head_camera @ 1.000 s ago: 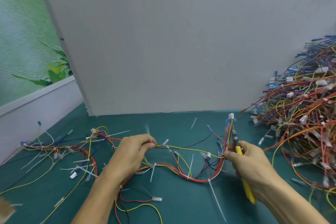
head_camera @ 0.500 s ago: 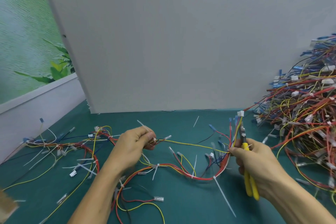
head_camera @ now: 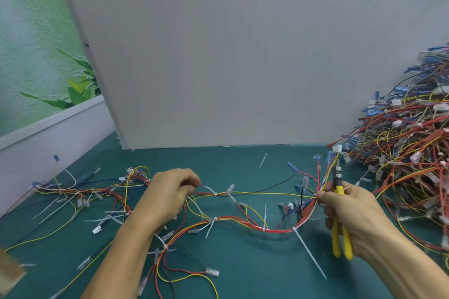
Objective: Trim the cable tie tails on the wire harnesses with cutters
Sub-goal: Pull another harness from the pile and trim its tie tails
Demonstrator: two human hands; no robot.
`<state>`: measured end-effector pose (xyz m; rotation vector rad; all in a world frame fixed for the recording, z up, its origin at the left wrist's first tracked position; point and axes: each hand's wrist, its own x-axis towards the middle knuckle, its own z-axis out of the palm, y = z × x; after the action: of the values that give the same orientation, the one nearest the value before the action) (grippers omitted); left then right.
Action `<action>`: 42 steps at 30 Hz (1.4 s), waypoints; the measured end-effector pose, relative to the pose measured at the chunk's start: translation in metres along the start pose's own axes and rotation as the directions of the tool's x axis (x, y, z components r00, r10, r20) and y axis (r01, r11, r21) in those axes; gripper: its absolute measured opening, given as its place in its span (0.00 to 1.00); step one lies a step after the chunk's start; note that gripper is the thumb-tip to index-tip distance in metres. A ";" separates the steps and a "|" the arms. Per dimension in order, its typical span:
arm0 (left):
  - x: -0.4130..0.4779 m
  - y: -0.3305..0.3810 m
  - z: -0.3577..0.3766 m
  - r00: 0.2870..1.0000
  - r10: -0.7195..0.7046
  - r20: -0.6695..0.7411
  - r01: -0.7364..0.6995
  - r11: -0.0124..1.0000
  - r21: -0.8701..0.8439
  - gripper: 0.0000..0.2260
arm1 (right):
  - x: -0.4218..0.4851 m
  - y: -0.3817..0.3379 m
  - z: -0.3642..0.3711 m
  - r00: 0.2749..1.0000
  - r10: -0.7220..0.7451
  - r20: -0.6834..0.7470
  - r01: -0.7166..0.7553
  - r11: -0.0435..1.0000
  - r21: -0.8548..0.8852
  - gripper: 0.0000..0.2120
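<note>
Harness (head_camera: 243,226) lies slack on the counter (head_camera: 243,262), stretched between both hands, with several ties untrimmed, 1 long tail (head_camera: 309,252) nearest. Left hand (head_camera: 167,198) pinches its wires; right hand (head_camera: 352,216) grips wires and yellow cutters (head_camera: 340,230). Beyond, a big pile (head_camera: 408,153) looks mostly unsorted.

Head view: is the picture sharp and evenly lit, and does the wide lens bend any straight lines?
Head view: light is soft and even, with only a faint shadow under the harness on the green mat; no glare. The centre is fairly sharp, while the frame edges look smeared, such as the wire pile and the bottom-left corner. The grey board leans and its left edge slants, typical wide-angle distortion.
</note>
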<state>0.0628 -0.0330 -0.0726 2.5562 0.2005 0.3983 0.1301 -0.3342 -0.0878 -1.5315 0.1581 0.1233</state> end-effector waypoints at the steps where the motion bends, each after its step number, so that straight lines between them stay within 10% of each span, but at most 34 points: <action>1: -0.001 0.000 -0.003 1.000 -0.006 0.010 0.006 1.000 0.008 0.07 | 0.000 0.000 0.000 1.000 0.002 -0.003 -0.002 1.000 0.002 0.10; 6: -0.005 -0.002 -0.009 0.981 -0.079 0.179 0.034 0.969 0.243 0.11 | -0.001 0.005 0.004 1.000 -0.017 -0.001 0.017 0.997 -0.076 0.10; 14: -0.002 -0.002 -0.017 0.993 -0.045 0.109 0.060 0.989 -0.133 0.09 | -0.007 0.012 0.011 0.989 -0.134 0.056 0.145 0.945 -0.293 0.06; 25: 0.000 0.001 -0.012 0.997 -0.071 0.019 0.072 0.996 -0.051 0.08 | -0.004 0.007 0.003 0.992 -0.127 -0.018 0.116 0.949 -0.293 0.06; 35: 0.002 -0.005 -0.009 0.996 -0.089 -0.008 0.088 0.988 -0.129 0.08 | -0.046 -0.044 0.004 0.835 -0.550 0.006 0.353 0.528 -0.772 0.24; 42: 0.003 -0.003 -0.009 0.997 -0.076 -0.007 0.075 0.992 -0.098 0.09 | -0.063 -0.060 0.036 0.700 -0.683 0.209 0.604 0.410 -0.683 0.06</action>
<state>0.0627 -0.0253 -0.0659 2.4433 0.2743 0.3833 0.0794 -0.2997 -0.0165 -2.2901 -0.4928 -0.6125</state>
